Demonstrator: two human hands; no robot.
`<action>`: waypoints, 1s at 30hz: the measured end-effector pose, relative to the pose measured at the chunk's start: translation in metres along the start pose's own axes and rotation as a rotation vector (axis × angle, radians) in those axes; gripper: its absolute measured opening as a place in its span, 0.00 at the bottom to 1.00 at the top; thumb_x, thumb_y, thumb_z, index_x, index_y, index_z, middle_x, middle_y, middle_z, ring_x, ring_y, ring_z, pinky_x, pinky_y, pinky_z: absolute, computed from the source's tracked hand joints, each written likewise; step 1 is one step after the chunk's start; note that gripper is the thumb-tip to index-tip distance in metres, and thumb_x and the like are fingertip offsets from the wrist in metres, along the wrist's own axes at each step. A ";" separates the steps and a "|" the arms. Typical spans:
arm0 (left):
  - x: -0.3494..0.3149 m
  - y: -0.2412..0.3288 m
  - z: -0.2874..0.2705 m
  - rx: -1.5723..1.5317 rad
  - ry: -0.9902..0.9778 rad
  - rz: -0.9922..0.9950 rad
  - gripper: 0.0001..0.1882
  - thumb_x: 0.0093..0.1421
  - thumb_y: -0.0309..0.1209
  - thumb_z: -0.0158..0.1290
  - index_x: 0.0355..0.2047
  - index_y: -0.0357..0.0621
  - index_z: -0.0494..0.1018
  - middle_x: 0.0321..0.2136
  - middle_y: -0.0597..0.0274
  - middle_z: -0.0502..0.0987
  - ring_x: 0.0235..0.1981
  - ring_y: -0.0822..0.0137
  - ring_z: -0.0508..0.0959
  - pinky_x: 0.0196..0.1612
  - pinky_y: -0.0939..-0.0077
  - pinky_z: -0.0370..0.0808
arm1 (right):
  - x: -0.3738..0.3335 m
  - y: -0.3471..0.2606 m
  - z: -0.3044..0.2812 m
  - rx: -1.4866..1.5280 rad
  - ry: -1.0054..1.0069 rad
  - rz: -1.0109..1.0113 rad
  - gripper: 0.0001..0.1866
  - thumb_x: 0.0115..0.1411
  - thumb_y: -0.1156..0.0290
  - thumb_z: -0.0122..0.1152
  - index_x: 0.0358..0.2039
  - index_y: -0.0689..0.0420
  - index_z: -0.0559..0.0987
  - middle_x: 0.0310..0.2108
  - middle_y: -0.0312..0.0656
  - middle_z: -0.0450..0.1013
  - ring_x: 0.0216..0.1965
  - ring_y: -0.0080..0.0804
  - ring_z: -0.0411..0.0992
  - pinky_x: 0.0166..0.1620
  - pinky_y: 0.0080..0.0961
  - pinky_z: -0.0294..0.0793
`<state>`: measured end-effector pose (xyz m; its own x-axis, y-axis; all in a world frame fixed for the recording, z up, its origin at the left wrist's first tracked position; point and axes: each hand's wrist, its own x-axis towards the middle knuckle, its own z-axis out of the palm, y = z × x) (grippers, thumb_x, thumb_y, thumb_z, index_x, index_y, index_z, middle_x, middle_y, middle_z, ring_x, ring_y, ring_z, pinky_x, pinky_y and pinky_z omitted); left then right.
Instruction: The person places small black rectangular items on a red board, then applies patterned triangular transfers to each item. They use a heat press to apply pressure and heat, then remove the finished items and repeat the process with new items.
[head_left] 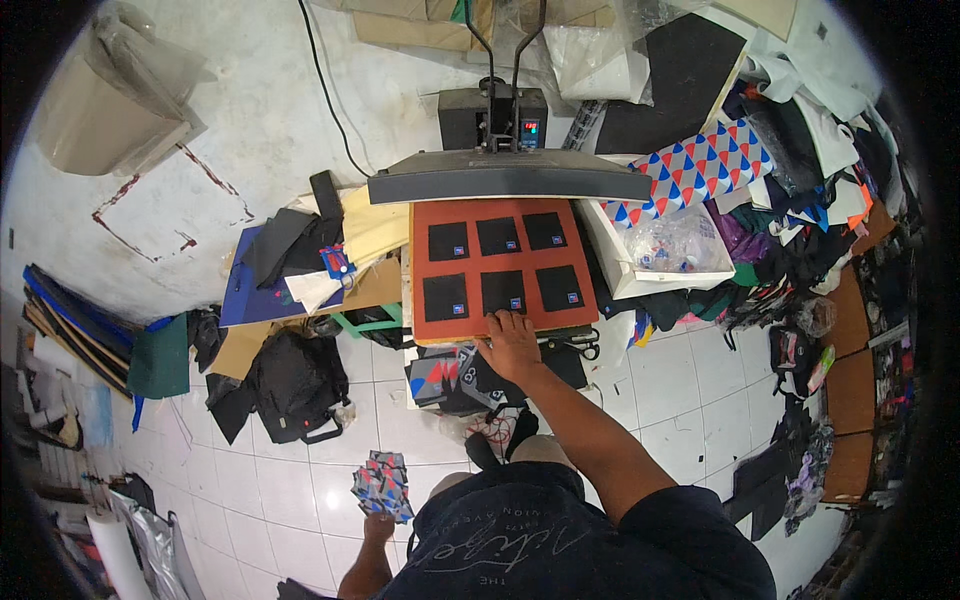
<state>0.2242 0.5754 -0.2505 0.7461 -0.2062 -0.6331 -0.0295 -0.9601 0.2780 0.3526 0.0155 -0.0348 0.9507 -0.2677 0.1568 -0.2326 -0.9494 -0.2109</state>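
Note:
A heat press stands ahead with its flat upper plate (510,180) raised. On its red-brown lower pad (465,262) lie several black fabric squares (447,295) in two rows, each with a small blue-and-red label at its lower right corner. My right hand (512,345) rests on the pad's near edge, fingers stretched out and touching the bottom of the near middle black square (502,290). Down at my left side, my left hand (377,527) is closed around a bunch of grey, red and blue patterned fabric pieces (382,486).
Right of the pad stands a white box (660,278) of clear plastic, with a patterned fabric roll (695,170) behind it. Black scissors (580,345) lie by the pad's near right corner. Cloth piles spread to the right. A black backpack (295,385) sits on the tiled floor.

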 end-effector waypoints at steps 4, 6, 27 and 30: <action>-0.043 -0.026 0.014 0.281 -0.100 0.277 0.14 0.56 0.41 0.50 0.30 0.44 0.79 0.33 0.49 0.79 0.37 0.49 0.79 0.41 0.55 0.75 | -0.007 0.005 0.011 -0.002 0.059 -0.020 0.29 0.61 0.49 0.53 0.54 0.59 0.70 0.50 0.44 0.65 0.53 0.41 0.62 0.54 0.41 0.59; -0.039 -0.027 0.022 0.275 -0.085 0.388 0.13 0.56 0.38 0.50 0.29 0.44 0.80 0.30 0.50 0.79 0.34 0.50 0.80 0.38 0.54 0.75 | -0.006 0.002 0.011 0.016 0.004 0.002 0.29 0.60 0.50 0.54 0.54 0.59 0.70 0.49 0.46 0.65 0.53 0.43 0.63 0.55 0.44 0.59; 0.078 0.035 -0.045 -0.067 0.135 0.407 0.07 0.51 0.31 0.51 0.29 0.48 0.77 0.26 0.56 0.78 0.33 0.53 0.79 0.36 0.58 0.75 | -0.037 0.081 0.005 -0.122 0.268 0.251 0.25 0.56 0.52 0.57 0.49 0.55 0.75 0.47 0.49 0.66 0.49 0.49 0.64 0.51 0.51 0.60; 0.081 0.018 -0.031 -0.028 0.112 0.347 0.13 0.54 0.40 0.55 0.28 0.43 0.79 0.30 0.47 0.79 0.33 0.48 0.79 0.39 0.59 0.75 | -0.035 0.079 0.005 -0.105 0.247 0.253 0.24 0.56 0.51 0.56 0.47 0.55 0.76 0.46 0.48 0.66 0.50 0.49 0.64 0.51 0.50 0.60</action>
<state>0.3043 0.5477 -0.2744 0.7630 -0.4957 -0.4149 -0.2766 -0.8305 0.4835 0.3024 -0.0491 -0.0622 0.7853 -0.5153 0.3431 -0.4857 -0.8565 -0.1746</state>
